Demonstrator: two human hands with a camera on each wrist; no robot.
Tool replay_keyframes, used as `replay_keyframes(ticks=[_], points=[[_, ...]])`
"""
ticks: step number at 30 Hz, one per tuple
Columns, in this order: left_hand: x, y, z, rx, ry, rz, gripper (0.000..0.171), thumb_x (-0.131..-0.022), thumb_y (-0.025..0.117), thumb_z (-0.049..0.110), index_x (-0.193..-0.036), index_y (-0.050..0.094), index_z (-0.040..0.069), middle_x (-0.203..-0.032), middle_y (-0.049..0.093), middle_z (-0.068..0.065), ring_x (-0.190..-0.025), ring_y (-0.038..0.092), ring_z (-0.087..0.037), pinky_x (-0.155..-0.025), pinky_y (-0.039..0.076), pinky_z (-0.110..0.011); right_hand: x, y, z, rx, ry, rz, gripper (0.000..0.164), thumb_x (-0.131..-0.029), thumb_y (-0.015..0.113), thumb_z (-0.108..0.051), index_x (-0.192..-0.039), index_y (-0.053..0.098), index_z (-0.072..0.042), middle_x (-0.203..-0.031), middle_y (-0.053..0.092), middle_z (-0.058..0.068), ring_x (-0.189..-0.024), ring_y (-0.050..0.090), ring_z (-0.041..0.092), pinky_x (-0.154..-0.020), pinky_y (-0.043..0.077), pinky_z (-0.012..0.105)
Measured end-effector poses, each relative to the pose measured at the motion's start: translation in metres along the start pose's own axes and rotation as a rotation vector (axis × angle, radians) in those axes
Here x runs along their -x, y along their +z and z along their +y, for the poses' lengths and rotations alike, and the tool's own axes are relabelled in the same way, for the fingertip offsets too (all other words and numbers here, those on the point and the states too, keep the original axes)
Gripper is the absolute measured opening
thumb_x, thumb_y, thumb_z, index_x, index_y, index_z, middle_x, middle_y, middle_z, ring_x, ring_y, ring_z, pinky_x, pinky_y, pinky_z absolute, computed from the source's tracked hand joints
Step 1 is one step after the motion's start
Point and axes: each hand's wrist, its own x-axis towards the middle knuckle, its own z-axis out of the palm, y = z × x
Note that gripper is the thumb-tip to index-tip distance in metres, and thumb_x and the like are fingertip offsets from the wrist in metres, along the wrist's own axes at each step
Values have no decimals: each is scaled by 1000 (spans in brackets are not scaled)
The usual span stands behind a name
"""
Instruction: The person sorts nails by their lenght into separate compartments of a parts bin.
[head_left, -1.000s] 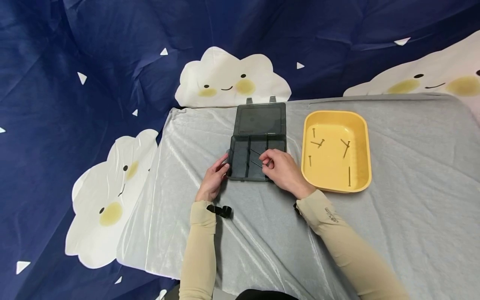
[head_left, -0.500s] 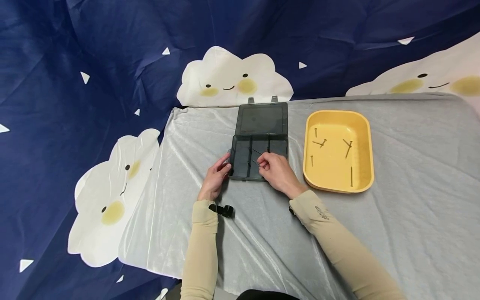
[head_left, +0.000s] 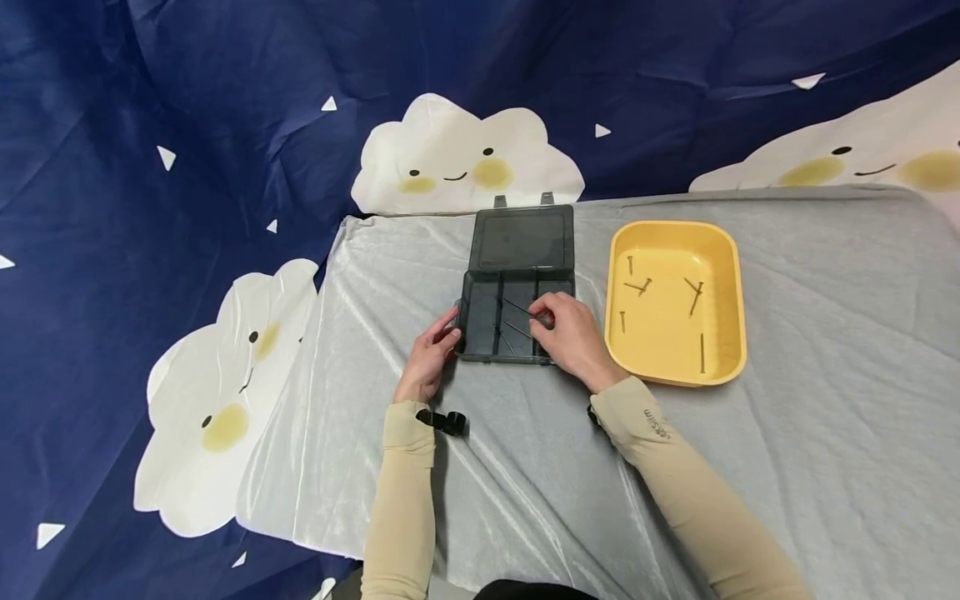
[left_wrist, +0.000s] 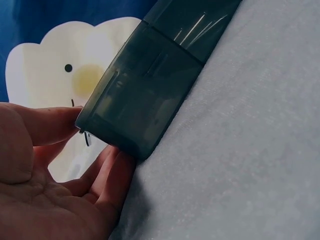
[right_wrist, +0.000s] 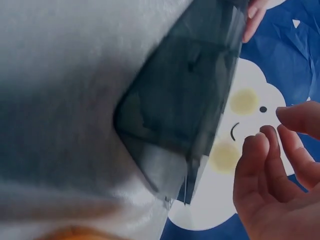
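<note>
A dark translucent compartment box (head_left: 495, 359) stands with its lid (head_left: 522, 238) folded back. At its left end my left hand (head_left: 427, 362) holds it; in the left wrist view the thumb (left_wrist: 50, 124) is at the upper rim and the fingers (left_wrist: 117, 167) are against the lower side. Several long thin screws (head_left: 517, 331) lie in the middle compartment. My right hand (head_left: 573, 337) hovers over the box's right part. The right wrist view shows its thumb (right_wrist: 302, 117) and fingers (right_wrist: 252, 160) apart, with nothing visible between them.
A yellow tray (head_left: 675, 377) to the right of the box contains several screws (head_left: 702, 353). Grey cloth (head_left: 540, 475) covers the table. Behind hangs a dark blue cloth (head_left: 255, 100) with cloud prints.
My right hand dipped left over the middle compartment, let go of a screw, and drew back to the right. Another screw now lies at the compartment's front. The left hand stays at the box.
</note>
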Motion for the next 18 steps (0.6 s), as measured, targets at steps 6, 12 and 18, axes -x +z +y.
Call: replay_keyframes(ticks=[6, 12, 18], points=[[1, 0, 1, 4, -1, 0, 42, -99, 55, 11, -139, 54, 25, -134, 53, -11, -112, 51, -18, -91, 40, -30, 2, -14, -1, 0, 33, 13, 17, -90, 62, -14, -104, 66, -6, -99, 63, 10, -90, 58, 25, -82, 47, 37], [1, 0, 1, 7, -14, 11, 42, -99, 54, 11, -138, 55, 26, -129, 55, -10, -105, 52, -16, -87, 41, -28, 7, -29, 1, 35, 40, 49, 18, -91, 62, -16, -106, 66, -7, -101, 65, 9, -90, 57, 25, -80, 46, 39], [2, 1, 2, 1, -11, 2, 43, -99, 54, 9, -140, 53, 23, -129, 54, -11, -104, 51, -15, -85, 41, -27, 12, -45, 4, 42, 31, 121, 18, -90, 62, -15, -104, 67, -6, -97, 64, 9, -86, 58, 25, -75, 44, 38]])
